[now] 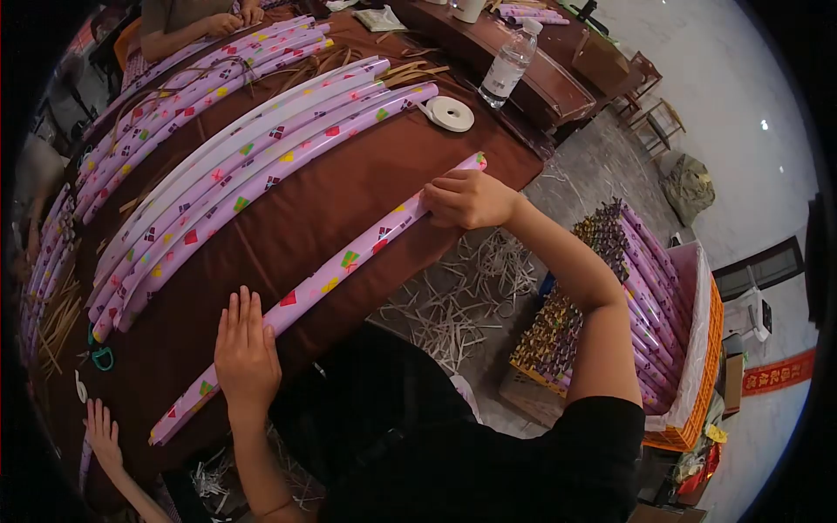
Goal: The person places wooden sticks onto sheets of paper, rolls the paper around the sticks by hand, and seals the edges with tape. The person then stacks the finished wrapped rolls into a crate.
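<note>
A roll of pink gift-patterned wrapping paper (330, 275) lies at a slant along the near edge of the brown-covered table. My left hand (248, 359) rests flat on its lower-left part, fingers stretched out and close together. Near the other end, my right hand (469, 199) has its fingers closed around the roll; its fingertips are partly hidden. Beyond them lies a row of similar rolls (222, 187). A coil of white tape (450, 113) sits past my right hand, and a teal-handled item (102, 358) lies to the left.
A water bottle (510, 65) stands at the table's far right. On the floor, an orange crate (702, 375) holds many wrapped rolls, beside paper shreds (462, 296). Another person's hands (228, 22) are at the far side; another hand (105, 440) is at lower left.
</note>
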`<state>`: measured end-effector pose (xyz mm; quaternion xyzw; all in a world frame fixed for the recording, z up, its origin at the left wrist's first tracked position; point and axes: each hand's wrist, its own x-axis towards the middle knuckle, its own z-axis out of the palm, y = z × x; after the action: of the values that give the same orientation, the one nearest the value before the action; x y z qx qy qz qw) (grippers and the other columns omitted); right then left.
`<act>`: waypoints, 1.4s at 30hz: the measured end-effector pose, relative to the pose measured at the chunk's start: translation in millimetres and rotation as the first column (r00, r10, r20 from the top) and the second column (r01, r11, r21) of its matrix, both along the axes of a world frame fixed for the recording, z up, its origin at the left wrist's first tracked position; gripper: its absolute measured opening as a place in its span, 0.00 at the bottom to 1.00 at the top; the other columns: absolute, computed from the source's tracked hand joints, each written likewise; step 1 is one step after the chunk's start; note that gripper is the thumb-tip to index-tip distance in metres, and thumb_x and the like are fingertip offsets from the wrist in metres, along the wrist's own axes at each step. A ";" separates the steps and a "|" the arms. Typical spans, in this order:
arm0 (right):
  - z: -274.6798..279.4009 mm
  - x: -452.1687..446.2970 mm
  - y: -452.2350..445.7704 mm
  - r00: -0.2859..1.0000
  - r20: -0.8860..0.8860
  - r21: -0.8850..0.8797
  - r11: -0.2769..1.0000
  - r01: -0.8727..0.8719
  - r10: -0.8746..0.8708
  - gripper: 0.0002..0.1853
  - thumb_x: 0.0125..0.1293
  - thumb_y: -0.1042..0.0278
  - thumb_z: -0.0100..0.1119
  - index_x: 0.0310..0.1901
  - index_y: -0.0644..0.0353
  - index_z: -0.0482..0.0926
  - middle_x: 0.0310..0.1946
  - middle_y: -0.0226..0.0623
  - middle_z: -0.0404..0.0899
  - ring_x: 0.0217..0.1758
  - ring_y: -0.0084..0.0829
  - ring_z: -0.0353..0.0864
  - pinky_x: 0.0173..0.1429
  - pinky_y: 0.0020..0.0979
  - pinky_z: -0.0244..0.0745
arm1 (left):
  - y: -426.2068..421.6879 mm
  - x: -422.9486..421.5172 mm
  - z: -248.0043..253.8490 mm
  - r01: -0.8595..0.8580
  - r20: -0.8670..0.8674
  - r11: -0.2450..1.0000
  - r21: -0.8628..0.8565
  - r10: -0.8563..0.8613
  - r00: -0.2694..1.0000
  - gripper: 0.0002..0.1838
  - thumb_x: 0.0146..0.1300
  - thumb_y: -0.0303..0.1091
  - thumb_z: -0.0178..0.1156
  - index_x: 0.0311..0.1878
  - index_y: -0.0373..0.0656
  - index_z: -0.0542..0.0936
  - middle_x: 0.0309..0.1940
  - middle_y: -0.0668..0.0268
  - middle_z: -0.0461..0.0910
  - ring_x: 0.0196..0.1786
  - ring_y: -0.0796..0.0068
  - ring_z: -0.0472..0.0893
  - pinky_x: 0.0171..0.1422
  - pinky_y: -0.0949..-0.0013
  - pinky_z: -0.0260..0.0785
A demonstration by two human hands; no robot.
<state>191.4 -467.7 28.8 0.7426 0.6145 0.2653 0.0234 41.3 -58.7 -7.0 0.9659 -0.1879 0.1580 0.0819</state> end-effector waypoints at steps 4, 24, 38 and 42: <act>4.1 2.3 -1.9 1.000 -0.001 -0.019 0.999 -0.026 0.026 0.14 0.51 0.64 0.69 0.35 0.64 0.80 0.38 0.39 0.78 0.37 0.34 0.81 0.38 0.34 0.78 | 0.3 -1.5 -1.1 0.006 0.001 1.000 0.000 -0.006 1.000 0.22 0.73 0.31 0.49 0.66 0.29 0.72 0.67 0.47 0.72 0.70 0.50 0.71 0.74 0.51 0.62; 11.7 6.3 0.1 0.996 -0.091 -0.093 0.995 -0.019 0.010 0.13 0.55 0.63 0.66 0.39 0.62 0.80 0.37 0.36 0.77 0.35 0.32 0.80 0.36 0.33 0.78 | 0.8 -2.2 -2.8 -0.013 0.006 1.000 0.008 0.013 1.000 0.22 0.73 0.32 0.48 0.66 0.31 0.72 0.67 0.49 0.72 0.71 0.53 0.71 0.75 0.52 0.61; -1.5 -6.8 -2.8 0.913 -0.351 0.225 0.928 0.297 -0.207 0.17 0.61 0.66 0.64 0.50 0.62 0.80 0.48 0.38 0.81 0.47 0.39 0.83 0.48 0.36 0.80 | 0.1 -1.9 -2.5 -0.009 0.004 1.000 -0.007 0.009 1.000 0.22 0.74 0.31 0.48 0.66 0.30 0.72 0.68 0.48 0.72 0.71 0.51 0.70 0.75 0.52 0.61; -18.3 -43.6 18.7 0.844 -0.433 0.251 0.857 0.449 -0.316 0.32 0.65 0.58 0.62 0.68 0.62 0.69 0.69 0.45 0.69 0.72 0.45 0.67 0.74 0.47 0.61 | -0.2 -1.4 -1.5 -0.008 -0.005 1.000 -0.011 0.008 1.000 0.22 0.73 0.31 0.48 0.66 0.30 0.72 0.67 0.48 0.72 0.71 0.51 0.70 0.75 0.51 0.61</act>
<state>147.9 -449.0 10.5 0.8808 0.3883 0.2101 -0.1712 39.9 -58.9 -8.5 0.9667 -0.1828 0.1569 0.0870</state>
